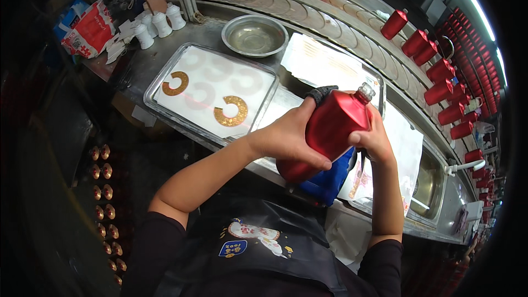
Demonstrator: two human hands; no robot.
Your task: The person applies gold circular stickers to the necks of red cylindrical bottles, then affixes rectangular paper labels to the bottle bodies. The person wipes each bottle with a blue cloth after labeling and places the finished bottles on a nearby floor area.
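A glossy red bottle (336,124) with a bare, silvery neck is tilted between my hands, its neck toward the upper right. My left hand (291,136) wraps around the lower body, thumb along the near face. On the shoulder and side, below the neck, my right hand (371,136) grips it; some of its fingers are behind the bottle. Something dark (320,94) covers fingertips at the bottle's far left edge. Under the bottle lies a blue cloth (331,179). To the left, a metal tray (155,109) bears a white sheet with gold C-shaped pieces (231,111).
A metal bowl (254,22) stands behind the tray. White sheets (316,60) lie beyond my hands. Along the back, a conveyor (355,14) carries red bottles (415,42). A sink (430,179) with a white faucet (465,167) is at right; white bottle-shaped pieces (160,23) stand far left.
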